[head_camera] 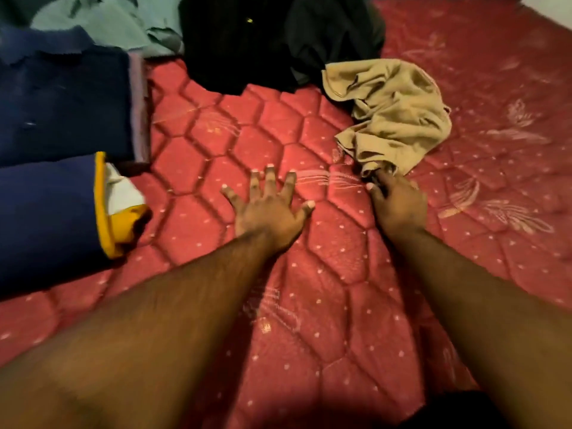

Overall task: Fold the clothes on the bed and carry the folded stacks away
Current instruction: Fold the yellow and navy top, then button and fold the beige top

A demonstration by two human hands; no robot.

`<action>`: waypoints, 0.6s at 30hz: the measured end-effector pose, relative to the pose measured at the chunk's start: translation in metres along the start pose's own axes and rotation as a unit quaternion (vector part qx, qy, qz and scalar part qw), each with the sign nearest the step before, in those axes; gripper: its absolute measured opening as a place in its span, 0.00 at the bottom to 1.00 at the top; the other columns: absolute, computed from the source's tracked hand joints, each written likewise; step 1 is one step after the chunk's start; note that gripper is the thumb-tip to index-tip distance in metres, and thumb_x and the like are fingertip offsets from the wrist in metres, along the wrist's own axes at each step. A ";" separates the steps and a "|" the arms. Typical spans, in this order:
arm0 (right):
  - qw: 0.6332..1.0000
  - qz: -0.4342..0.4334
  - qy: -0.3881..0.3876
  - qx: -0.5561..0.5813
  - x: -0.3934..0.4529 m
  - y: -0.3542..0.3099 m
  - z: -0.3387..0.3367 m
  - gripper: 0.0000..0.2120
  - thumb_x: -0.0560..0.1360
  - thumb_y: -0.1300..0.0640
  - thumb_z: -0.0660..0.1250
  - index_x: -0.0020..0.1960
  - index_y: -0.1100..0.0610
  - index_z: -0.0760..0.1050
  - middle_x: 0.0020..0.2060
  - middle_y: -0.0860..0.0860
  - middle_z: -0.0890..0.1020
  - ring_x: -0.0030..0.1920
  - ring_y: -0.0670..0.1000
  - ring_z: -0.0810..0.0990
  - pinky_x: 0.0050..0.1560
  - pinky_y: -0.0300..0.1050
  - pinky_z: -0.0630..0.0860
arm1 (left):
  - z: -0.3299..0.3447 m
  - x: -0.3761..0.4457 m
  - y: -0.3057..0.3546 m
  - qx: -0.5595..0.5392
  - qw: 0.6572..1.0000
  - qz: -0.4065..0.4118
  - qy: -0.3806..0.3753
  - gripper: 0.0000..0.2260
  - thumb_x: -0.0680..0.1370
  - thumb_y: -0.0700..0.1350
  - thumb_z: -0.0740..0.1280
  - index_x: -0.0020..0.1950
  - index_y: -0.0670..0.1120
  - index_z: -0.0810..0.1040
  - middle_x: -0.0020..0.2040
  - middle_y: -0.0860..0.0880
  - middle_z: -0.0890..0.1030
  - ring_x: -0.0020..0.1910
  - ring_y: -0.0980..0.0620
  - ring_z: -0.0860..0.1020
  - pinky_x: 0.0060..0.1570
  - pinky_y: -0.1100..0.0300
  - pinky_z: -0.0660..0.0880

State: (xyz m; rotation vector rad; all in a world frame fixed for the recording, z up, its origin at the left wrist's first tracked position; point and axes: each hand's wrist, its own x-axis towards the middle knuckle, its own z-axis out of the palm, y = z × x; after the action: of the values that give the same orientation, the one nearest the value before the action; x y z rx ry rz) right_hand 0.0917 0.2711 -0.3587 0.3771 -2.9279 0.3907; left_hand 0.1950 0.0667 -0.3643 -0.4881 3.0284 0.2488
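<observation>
Pinching the near corner of the crumpled tan garment (393, 116), the right hand (397, 202) is starting to draw it toward the open middle of the red quilted mattress (309, 289), while the left hand (267, 209) is lying flat there with fingers spread. Dragging it slowly and then shaking it out flat would, I'd guess, be making the fold easier (it is badly bunched). Nothing here is serving as a container; folded navy clothes (62, 168) are sitting at the left, a black pile (247, 41) behind.

Dim warm light, soft motion blur esp. at edges, wide-angle distortion.
</observation>
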 end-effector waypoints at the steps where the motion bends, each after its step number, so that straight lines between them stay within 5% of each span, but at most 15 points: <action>1: 0.999 -0.023 0.032 -0.003 -0.005 -0.005 0.003 0.13 0.77 0.55 0.62 0.59 0.54 0.78 0.53 0.60 0.80 0.53 0.63 0.76 0.53 0.53 0.72 | 0.007 -0.001 -0.002 0.012 0.999 0.000 0.041 0.32 0.77 0.70 0.43 0.79 0.59 0.48 0.81 0.49 0.49 0.79 0.43 0.46 0.66 0.25 0.41; 4: 0.991 -0.116 0.062 0.031 -0.025 -0.038 -0.002 0.12 0.69 0.58 0.60 0.46 0.55 0.82 0.37 0.57 0.83 0.41 0.61 0.78 0.44 0.50 0.73 | 0.011 -0.006 -0.008 -0.017 0.996 0.010 0.093 0.30 0.79 0.67 0.46 0.79 0.59 0.46 0.80 0.52 0.55 0.79 0.44 0.50 0.69 0.27 0.42; 7: 0.978 -0.208 0.031 0.007 -0.053 -0.081 -0.016 0.09 0.67 0.56 0.61 0.40 0.53 0.80 0.33 0.52 0.82 0.41 0.57 0.80 0.56 0.54 0.65 | 0.000 -0.017 -0.014 -0.082 0.989 0.051 0.110 0.27 0.80 0.60 0.51 0.79 0.62 0.46 0.78 0.55 0.59 0.78 0.47 0.54 0.70 0.32 0.40; 9: 0.976 -0.204 -0.034 0.064 -0.071 -0.099 -0.020 0.08 0.72 0.55 0.62 0.42 0.51 0.81 0.37 0.49 0.84 0.45 0.53 0.81 0.64 0.54 0.57 | -0.002 -0.026 -0.020 -0.193 0.971 0.109 0.090 0.26 0.78 0.54 0.52 0.77 0.61 0.58 0.75 0.55 0.66 0.77 0.52 0.59 0.73 0.37 0.42; 11: 0.956 -0.171 -0.165 0.170 -0.096 -0.108 -0.029 0.07 0.76 0.55 0.64 0.46 0.51 0.82 0.42 0.47 0.85 0.48 0.49 0.81 0.68 0.54 0.60 | -0.004 -0.051 -0.035 -0.320 0.930 0.168 0.066 0.21 0.77 0.49 0.55 0.69 0.54 0.74 0.67 0.53 0.76 0.70 0.54 0.69 0.74 0.43 0.55; 13: 0.899 -0.127 -0.293 0.300 -0.125 -0.119 -0.047 0.05 0.75 0.59 0.67 0.46 0.55 0.83 0.40 0.47 0.85 0.42 0.45 0.81 0.57 0.49 0.73 | -0.006 -0.091 -0.056 -0.376 0.907 0.171 0.079 0.17 0.75 0.45 0.57 0.59 0.47 0.80 0.56 0.50 0.80 0.58 0.54 0.75 0.63 0.47 0.69; 15: 0.797 -0.060 -0.419 0.431 -0.158 -0.135 -0.066 0.05 0.75 0.65 0.68 0.48 0.59 0.81 0.39 0.50 0.83 0.38 0.44 0.80 0.45 0.44 0.77 | -0.009 -0.146 -0.077 -0.402 0.899 0.143 0.101 0.14 0.74 0.44 0.57 0.52 0.46 0.80 0.48 0.51 0.79 0.51 0.55 0.75 0.54 0.53 0.71; 16: 0.753 -0.048 -0.473 0.456 -0.175 -0.144 -0.072 0.06 0.75 0.67 0.68 0.49 0.59 0.80 0.40 0.53 0.82 0.38 0.45 0.79 0.42 0.42 0.77 | -0.009 -0.174 -0.088 -0.412 0.896 0.122 0.110 0.13 0.73 0.44 0.57 0.49 0.47 0.80 0.45 0.53 0.78 0.48 0.56 0.75 0.50 0.56 0.71; 18: 0.726 -0.095 -0.543 0.412 -0.212 -0.163 -0.081 0.08 0.77 0.66 0.65 0.54 0.57 0.77 0.45 0.59 0.82 0.35 0.46 0.78 0.36 0.40 0.77 | -0.015 -0.236 -0.113 -0.440 0.888 0.081 0.103 0.11 0.71 0.44 0.57 0.43 0.53 0.79 0.40 0.55 0.76 0.44 0.57 0.75 0.45 0.60 0.70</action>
State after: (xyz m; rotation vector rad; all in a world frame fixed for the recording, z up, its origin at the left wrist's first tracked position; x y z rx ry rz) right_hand 0.3478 0.1892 -0.2838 1.4196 -3.3866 2.0725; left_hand 0.4534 0.0309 -0.3457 -0.2914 2.9722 1.7077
